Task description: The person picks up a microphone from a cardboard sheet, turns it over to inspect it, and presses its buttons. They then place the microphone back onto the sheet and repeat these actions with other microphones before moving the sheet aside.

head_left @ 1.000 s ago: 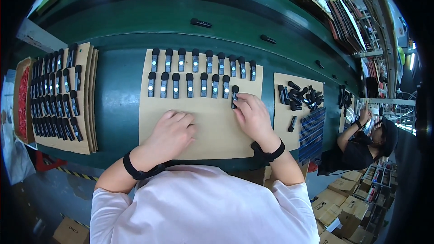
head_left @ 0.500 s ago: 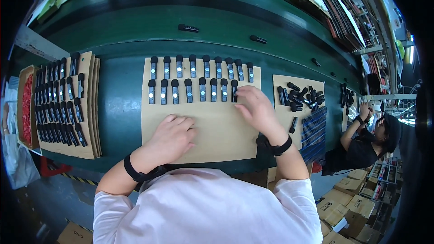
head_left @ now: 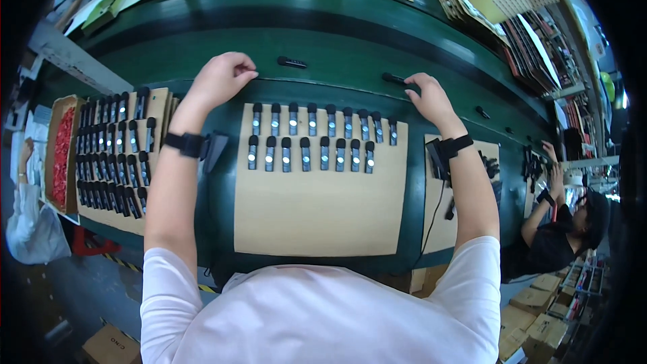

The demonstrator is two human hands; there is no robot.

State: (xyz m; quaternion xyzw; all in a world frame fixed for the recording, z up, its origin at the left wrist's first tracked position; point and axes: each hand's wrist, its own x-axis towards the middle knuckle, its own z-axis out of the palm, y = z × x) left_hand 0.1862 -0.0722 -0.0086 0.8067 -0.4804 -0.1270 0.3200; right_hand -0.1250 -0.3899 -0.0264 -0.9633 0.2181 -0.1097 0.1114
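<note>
My left hand (head_left: 222,79) is raised over the far side of the green bench, its fingers loosely bent and nothing visible in them. To its right lies a small black microphone (head_left: 292,63) with a dark rounded head, apart from the fingertips. My right hand (head_left: 429,98) reaches to the right end of another black microphone (head_left: 393,79); thumb and forefinger are apart, the fingertip at or just touching its end. Between my arms, a cardboard sheet (head_left: 317,216) bears two rows of upright-pointing microphones (head_left: 304,155) with round pale marks.
At left, stacked cardboard (head_left: 158,104) carries more rows of microphones beside a box of red pieces (head_left: 64,155). My right forearm partly covers another cardboard sheet (head_left: 435,229) with loose microphones. Further right, a person in black (head_left: 549,246) works at the bench.
Both hands have moved away from the cardboard sheet to the far side of the bench. My right hand has left the second row's last microphone. The view has shifted.
</note>
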